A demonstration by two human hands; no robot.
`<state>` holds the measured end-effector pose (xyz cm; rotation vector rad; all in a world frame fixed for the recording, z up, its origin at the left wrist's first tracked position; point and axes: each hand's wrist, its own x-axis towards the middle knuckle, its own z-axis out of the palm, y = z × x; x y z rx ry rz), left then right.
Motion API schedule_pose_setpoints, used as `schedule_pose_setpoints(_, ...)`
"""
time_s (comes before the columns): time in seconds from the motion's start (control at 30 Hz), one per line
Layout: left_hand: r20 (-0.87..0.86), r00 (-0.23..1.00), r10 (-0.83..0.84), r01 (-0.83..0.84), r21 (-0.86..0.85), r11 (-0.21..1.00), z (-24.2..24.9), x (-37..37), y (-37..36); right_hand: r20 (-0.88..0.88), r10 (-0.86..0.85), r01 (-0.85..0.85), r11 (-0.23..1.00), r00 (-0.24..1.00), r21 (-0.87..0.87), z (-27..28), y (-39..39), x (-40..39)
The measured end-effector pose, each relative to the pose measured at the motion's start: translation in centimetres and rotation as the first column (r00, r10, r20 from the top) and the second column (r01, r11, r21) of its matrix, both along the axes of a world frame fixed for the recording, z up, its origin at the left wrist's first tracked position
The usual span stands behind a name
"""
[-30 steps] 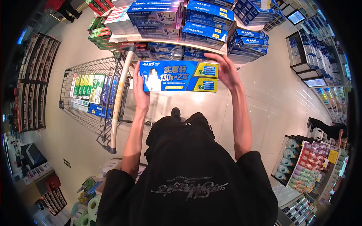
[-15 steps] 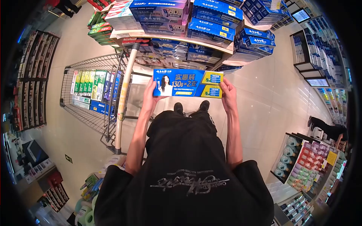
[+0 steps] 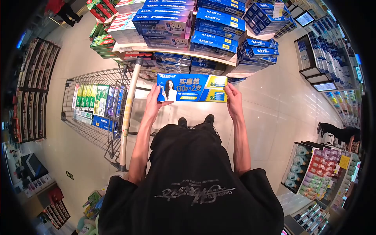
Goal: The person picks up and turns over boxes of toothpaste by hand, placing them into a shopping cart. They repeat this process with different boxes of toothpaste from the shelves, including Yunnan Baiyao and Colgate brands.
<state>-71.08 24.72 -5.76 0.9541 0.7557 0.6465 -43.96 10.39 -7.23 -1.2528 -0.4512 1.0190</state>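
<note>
A long blue and yellow box [image 3: 192, 88] with a printed figure and white and yellow lettering is held level, its printed face up toward the head camera. My left hand [image 3: 154, 100] is closed on its left end, and my right hand [image 3: 234, 98] grips the right end between thumb and fingers. To the left stands a wire shopping cart [image 3: 92, 129] with green, yellow, white and blue boxes [image 3: 92, 98] inside. Beyond the held box, a display shelf [image 3: 176, 49] bears stacks of blue boxes [image 3: 219, 21].
Purple-blue boxes [image 3: 166, 23] and red-green boxes [image 3: 102, 41] fill the display's left part. Racks of goods [image 3: 325, 51] line the right side; bottles [image 3: 327, 164] stand lower right. People are at the upper left [image 3: 64, 11] and right [image 3: 338, 133].
The display stacks appear lower and slightly further left in view. Both hands and the held box have shifted slightly left, still gripped at both ends.
</note>
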Motion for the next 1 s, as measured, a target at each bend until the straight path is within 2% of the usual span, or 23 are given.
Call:
schedule_pose_setpoints(0.43, 0.031, 1.0, 0.003, -0.003, 0.004, 1.0, -0.2, 0.6, 1.4, 0.118, 0.041, -0.041, 0.999, 0.992, -0.001, -0.1, 0.7, 1.0)
schedule_pose_setpoints(0.5, -0.075, 0.996, 0.042, -0.038, 0.045, 0.998, -1.0, 0.1, 1.6, 0.138, 0.046, -0.044, 0.999, 0.989, -0.011, 0.4, 0.6, 0.6)
schedule_pose_setpoints(0.57, -0.074, 0.997, -0.006, 0.01, 0.058, 0.998, -0.8, -0.5, 1.8, 0.229, 0.049, -0.054, 0.998, 0.972, 0.015, 1.6, 0.4, 0.1)
schedule_pose_setpoints(0.6, -0.093, 0.996, 0.008, 0.004, 0.127, 0.992, -0.6, -0.7, 1.9, 0.227, 0.05, -0.055, 0.998, 0.973, 0.015, 1.3, 0.2, 0.2)
schedule_pose_setpoints(0.67, -0.143, 0.989, 0.02, 0.014, 0.234, 0.972, 0.2, -1.3, 1.8, 0.363, 0.096, -0.111, 0.994, 0.927, 0.022, 0.4, -0.6, 0.6)
schedule_pose_setpoints(0.7, -0.147, 0.989, 0.02, 0.015, 0.232, 0.973, 0.2, -1.7, 1.9, 0.359, 0.097, -0.112, 0.994, 0.928, 0.021, 0.9, -0.9, 0.5)
schedule_pose_setpoints(0.77, -0.153, 0.985, -0.083, 0.129, 0.327, 0.936, 0.0, -2.7, 2.2, 0.198, 0.166, -0.166, 0.986, 0.966, -0.016, 2.1, -1.7, 0.7)
schedule_pose_setpoints(0.8, -0.204, 0.977, -0.068, 0.154, 0.443, 0.883, 0.4, -2.8, 2.3, 0.216, 0.207, -0.207, 0.978, 0.954, -0.023, 2.4, -1.8, 0.6)
schedule_pose_setpoints(0.83, -0.205, 0.976, -0.067, 0.153, 0.442, 0.884, 0.7, -2.7, 2.3, 0.215, 0.209, -0.209, 0.978, 0.954, -0.024, 2.7, -1.8, 0.3)
schedule_pose_setpoints(0.9, -0.236, 0.968, -0.091, 0.198, 0.484, 0.852, 1.9, -2.3, 2.1, 0.202, 0.165, -0.184, 0.98, 0.965, 0.078, 3.7, -1.4, -0.4)
schedule_pose_setpoints(0.97, -0.219, 0.972, -0.08, 0.173, 0.447, 0.878, 2.6, -1.4, 1.9, 0.208, 0.2, -0.222, 0.971, 0.958, 0.088, 2.9, -1.2, -0.1)
schedule_pose_setpoints(1.0, -0.178, 0.983, -0.046, 0.131, 0.507, 0.852, 2.4, -1.0, 1.8, 0.189, 0.15, -0.182, 0.97, 0.97, 0.164, 2.5, -0.8, -0.1)
